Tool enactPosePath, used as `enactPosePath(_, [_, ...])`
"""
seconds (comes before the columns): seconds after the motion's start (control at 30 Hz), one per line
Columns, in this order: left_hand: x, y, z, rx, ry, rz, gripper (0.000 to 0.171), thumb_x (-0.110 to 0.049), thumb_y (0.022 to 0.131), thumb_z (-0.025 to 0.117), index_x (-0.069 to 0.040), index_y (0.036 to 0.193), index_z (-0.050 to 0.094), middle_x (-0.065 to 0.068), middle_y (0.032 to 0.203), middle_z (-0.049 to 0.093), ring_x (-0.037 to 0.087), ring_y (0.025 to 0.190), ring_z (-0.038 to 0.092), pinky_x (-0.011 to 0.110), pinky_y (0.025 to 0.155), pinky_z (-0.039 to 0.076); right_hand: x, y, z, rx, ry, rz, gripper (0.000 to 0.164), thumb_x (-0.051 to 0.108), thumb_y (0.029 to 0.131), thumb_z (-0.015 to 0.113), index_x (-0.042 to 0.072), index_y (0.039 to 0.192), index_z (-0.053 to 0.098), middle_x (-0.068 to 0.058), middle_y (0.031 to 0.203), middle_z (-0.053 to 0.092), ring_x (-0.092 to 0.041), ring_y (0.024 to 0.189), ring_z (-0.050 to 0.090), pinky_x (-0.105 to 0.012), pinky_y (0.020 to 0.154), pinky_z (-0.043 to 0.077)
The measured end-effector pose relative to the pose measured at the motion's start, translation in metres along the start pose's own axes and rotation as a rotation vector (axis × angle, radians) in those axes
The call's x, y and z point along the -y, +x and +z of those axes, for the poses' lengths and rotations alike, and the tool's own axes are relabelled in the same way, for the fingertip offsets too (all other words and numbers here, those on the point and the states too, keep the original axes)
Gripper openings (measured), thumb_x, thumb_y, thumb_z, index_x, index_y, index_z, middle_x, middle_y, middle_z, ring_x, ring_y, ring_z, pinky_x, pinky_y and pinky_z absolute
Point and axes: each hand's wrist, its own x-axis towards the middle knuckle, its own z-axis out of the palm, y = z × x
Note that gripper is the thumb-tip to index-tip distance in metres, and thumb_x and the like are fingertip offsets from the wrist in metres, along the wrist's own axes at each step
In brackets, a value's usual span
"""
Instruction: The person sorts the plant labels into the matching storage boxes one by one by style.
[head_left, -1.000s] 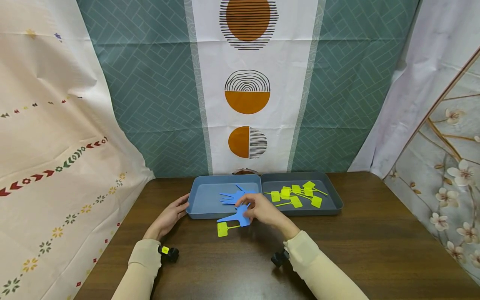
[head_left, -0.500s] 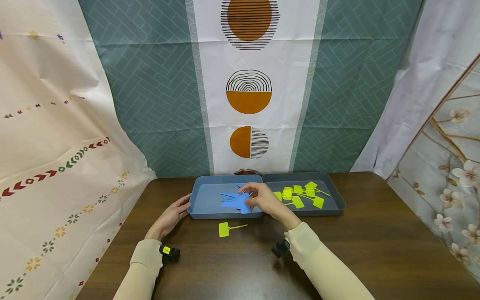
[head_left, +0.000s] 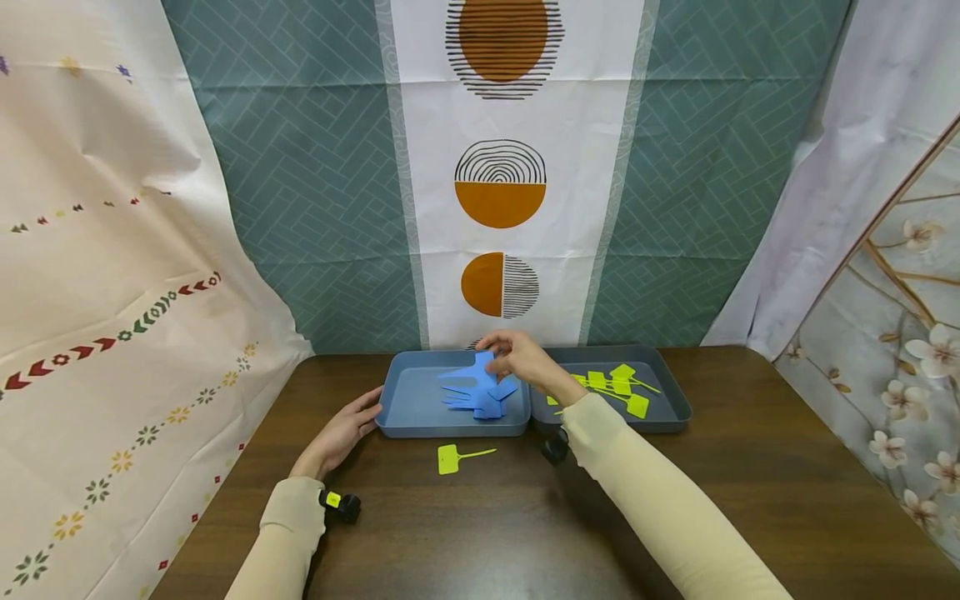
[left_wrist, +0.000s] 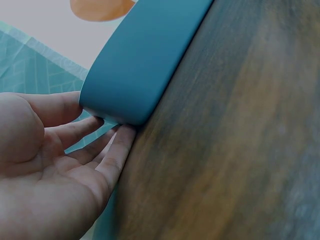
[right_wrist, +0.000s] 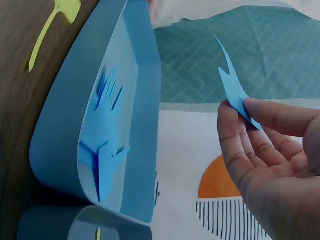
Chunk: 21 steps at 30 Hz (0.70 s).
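Note:
My right hand [head_left: 521, 358] pinches a blue plant label [right_wrist: 235, 95] between thumb and fingers, over the back right of the blue-grey tray [head_left: 412, 400]. The label's pointed stem sticks out away from the fingertips in the right wrist view. Under it in the tray lies a pile of blue plant labels [head_left: 487, 407], overlapping, most stems pointing left. My left hand [left_wrist: 65, 155] touches the left end of that tray with extended fingers, low near its front corner. One yellow-green plant label [head_left: 448, 459] lies on the table just in front of the tray.
A darker grey tray [head_left: 667, 417] adjoins on the right, holding several yellow-green plant labels [head_left: 637, 406], partly hidden by my right wrist. Both trays stand on the brown wooden table [head_left: 450, 533] near its back edge. A patterned cloth [head_left: 337, 208] hangs behind them.
My right hand has moved back and up, from the tray's front edge to over its rear, with a blue plant label held. More blue labels show in the tray. The left hand stays put.

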Motion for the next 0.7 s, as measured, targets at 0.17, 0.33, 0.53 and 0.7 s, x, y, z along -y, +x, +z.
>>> enactPosePath(0.17, [0.001, -0.002, -0.002, 0.018, 0.021, 0.012, 0.058, -0.016, 0.116, 0.035, -0.002, 0.167, 0.011, 0.023, 0.172, 0.011, 0.039, 0.157, 0.015, 0.056, 0.127, 0.016, -0.006, 0.007, -0.001, -0.021, -0.057, -0.006, 0.028, -0.008, 0.098, 0.065, -0.006, 0.125, 0.065, -0.015, 0.102, 0.061, -0.025, 0.081, 0.061, -0.048, 0.080, 0.062])
enactPosePath(0.33, [0.002, -0.003, -0.004, 0.025, 0.023, 0.029, 0.059, -0.017, 0.116, 0.035, -0.003, 0.167, 0.011, 0.023, 0.171, 0.011, 0.039, 0.157, 0.015, 0.057, 0.127, 0.015, -0.008, 0.011, 0.001, -0.031, -0.077, 0.006, 0.028, -0.008, 0.098, 0.065, -0.005, 0.126, 0.065, -0.014, 0.101, 0.061, -0.027, 0.082, 0.061, -0.042, 0.077, 0.062])
enactPosePath(0.53, [0.001, -0.003, -0.003, 0.023, 0.017, 0.035, 0.059, -0.017, 0.115, 0.036, -0.002, 0.167, 0.011, 0.023, 0.171, 0.012, 0.040, 0.157, 0.016, 0.057, 0.127, 0.016, -0.006, 0.018, 0.005, -0.001, -0.084, -0.020, 0.030, -0.010, 0.097, 0.063, -0.008, 0.127, 0.064, -0.017, 0.100, 0.064, -0.025, 0.076, 0.059, -0.054, 0.083, 0.060])
enactPosePath(0.7, [0.001, -0.003, -0.002, 0.023, 0.017, 0.031, 0.058, -0.014, 0.116, 0.034, -0.002, 0.167, 0.011, 0.023, 0.172, 0.011, 0.039, 0.157, 0.016, 0.057, 0.127, 0.017, -0.008, 0.025, 0.009, 0.011, -0.157, -0.018, 0.029, -0.005, 0.098, 0.065, -0.002, 0.127, 0.066, -0.019, 0.114, 0.065, -0.032, 0.092, 0.065, -0.055, 0.090, 0.058])
